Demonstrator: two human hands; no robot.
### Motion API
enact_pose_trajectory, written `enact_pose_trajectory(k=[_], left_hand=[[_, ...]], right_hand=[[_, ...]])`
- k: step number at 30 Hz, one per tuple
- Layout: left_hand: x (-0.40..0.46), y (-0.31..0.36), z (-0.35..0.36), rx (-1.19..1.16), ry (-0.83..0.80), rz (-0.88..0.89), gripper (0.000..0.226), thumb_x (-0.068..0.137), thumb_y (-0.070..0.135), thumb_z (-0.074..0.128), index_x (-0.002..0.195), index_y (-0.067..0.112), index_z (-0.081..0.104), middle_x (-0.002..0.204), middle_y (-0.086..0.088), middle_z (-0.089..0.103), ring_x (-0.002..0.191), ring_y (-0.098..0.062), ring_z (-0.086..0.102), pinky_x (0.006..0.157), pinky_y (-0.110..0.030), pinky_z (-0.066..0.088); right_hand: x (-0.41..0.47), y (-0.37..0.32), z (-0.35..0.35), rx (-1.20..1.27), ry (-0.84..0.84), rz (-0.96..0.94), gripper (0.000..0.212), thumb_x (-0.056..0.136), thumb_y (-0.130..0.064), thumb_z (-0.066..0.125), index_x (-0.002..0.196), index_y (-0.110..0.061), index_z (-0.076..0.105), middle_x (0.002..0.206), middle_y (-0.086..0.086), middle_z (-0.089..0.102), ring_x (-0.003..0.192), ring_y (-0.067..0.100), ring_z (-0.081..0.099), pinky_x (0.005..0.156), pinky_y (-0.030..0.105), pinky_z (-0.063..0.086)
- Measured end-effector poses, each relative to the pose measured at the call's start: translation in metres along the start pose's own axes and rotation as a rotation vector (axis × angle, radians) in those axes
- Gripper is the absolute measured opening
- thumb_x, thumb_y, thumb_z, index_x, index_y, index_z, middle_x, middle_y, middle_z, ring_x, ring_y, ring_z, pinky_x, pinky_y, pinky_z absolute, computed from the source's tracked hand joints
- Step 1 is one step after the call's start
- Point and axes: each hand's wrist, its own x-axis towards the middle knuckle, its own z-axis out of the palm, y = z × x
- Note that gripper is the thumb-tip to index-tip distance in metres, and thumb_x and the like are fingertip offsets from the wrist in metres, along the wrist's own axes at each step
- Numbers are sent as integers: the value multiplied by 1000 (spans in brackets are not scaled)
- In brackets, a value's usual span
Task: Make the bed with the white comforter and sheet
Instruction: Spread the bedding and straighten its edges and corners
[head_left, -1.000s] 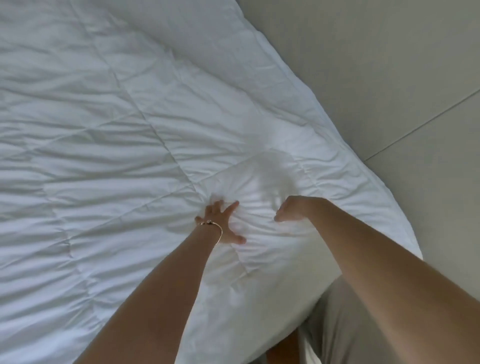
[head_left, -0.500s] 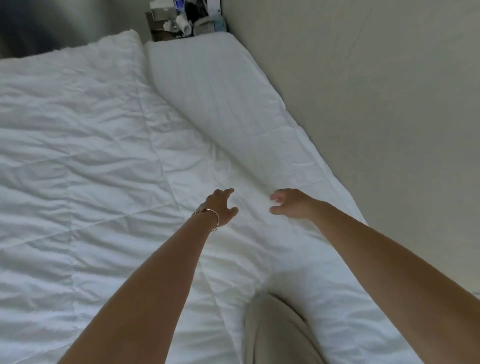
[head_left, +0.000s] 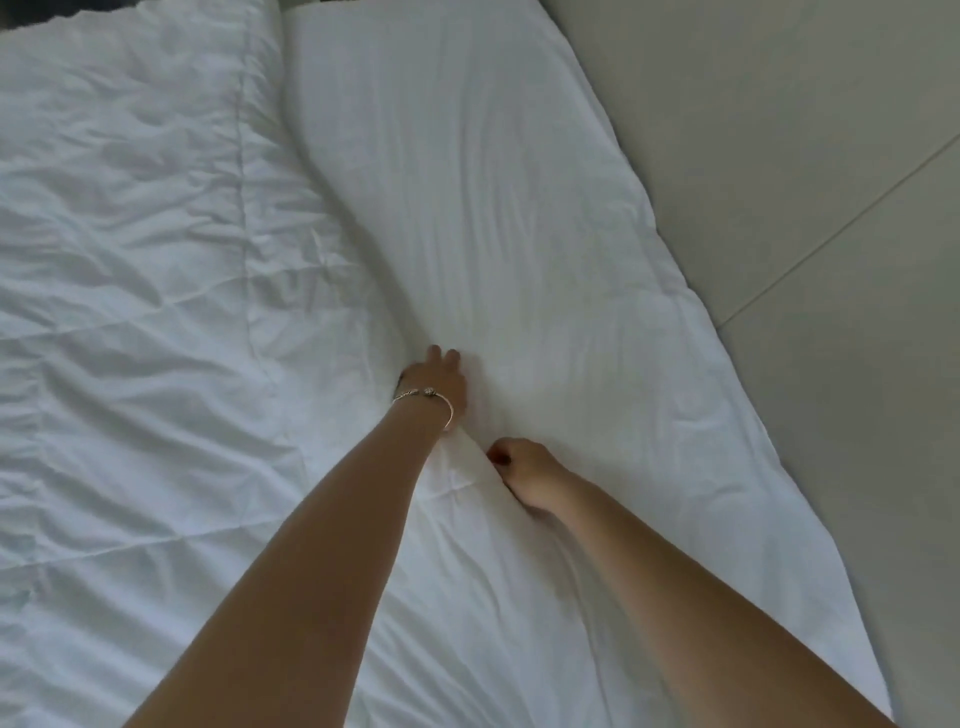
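- Mostly white bedding fills the view: wrinkled quilted comforter (head_left: 130, 322) covers the bed's left part, its edge running down the middle.
- Smoother white sheet (head_left: 519, 182) lies along the bed's right edge, beside the grey tiled floor (head_left: 805, 156).
- Left hand (head_left: 434, 382), bangle (head_left: 426, 397) at wrist, rests on the sheet by the comforter edge, fingers extended.
- Right hand (head_left: 524, 470) sits just beside it, fingers curled, pinching a raised fold of white fabric.
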Motion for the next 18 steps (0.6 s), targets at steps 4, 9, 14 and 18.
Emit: enact_pose_trajectory(k=[4,9,14,18], left_hand=[[-20,-43,20,-71,129,-255,44,94,8,44,136,1,32,139,-12,29,131,-27,39,99,-32,40],[-48,-66,31,-7,256,-120,58,96,25,45,149,18,24,157,-11,7,137,-29,26,115,-34,21],[-64,-64,19,-228,317,-72,60,103,41,28,154,27,0,161,-3,-13,147,-20,-16,118,-30,-10],[-49,-27,-6,-293,426,-93,72,95,60,15,154,24,-7,161,-4,-14,148,-20,-15,117,-33,-12]], right_hand=[[1,-26,29,69,-147,46,46,94,-54,50,107,-12,63,110,5,65,105,24,59,84,31,43],[0,-58,47,229,-171,96,60,83,-71,54,92,-13,66,86,2,66,75,16,59,70,29,43],[-17,-65,29,565,-136,35,32,83,-39,74,107,-17,70,97,-1,73,86,16,70,69,22,51],[-7,-48,-52,318,489,-54,30,84,-28,74,106,-8,69,106,10,70,98,24,65,76,26,44]])
